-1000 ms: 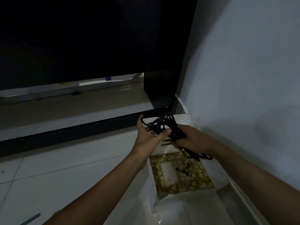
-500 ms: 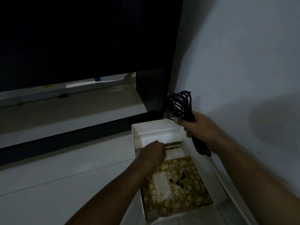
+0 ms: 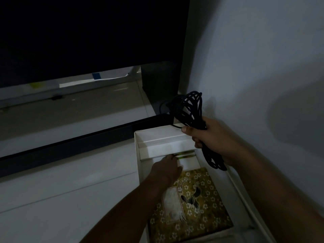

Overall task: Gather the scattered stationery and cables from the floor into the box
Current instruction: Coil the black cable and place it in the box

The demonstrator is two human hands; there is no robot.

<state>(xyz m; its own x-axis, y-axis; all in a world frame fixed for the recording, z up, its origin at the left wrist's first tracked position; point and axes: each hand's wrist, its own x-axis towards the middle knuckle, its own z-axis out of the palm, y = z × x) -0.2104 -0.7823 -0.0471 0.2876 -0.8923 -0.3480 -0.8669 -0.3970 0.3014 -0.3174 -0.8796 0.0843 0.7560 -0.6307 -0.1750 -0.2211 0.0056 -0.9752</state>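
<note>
Right hand (image 3: 215, 137): fingers clamped round one bundle of black cable (image 3: 190, 109), held above the far right corner of the white box (image 3: 138, 172), not yet inside. Left hand (image 3: 166, 168): reaching into the box toward green pencils (image 3: 185, 153); finger state not discernible.

Risks, as judged: hanging loops catching on the box rim; bundle uncoiling on release and spilling over the wall.

Count: one box, one cable bundle, one floral notebook (image 3: 189, 204), seemingly two or three pencils.
</note>
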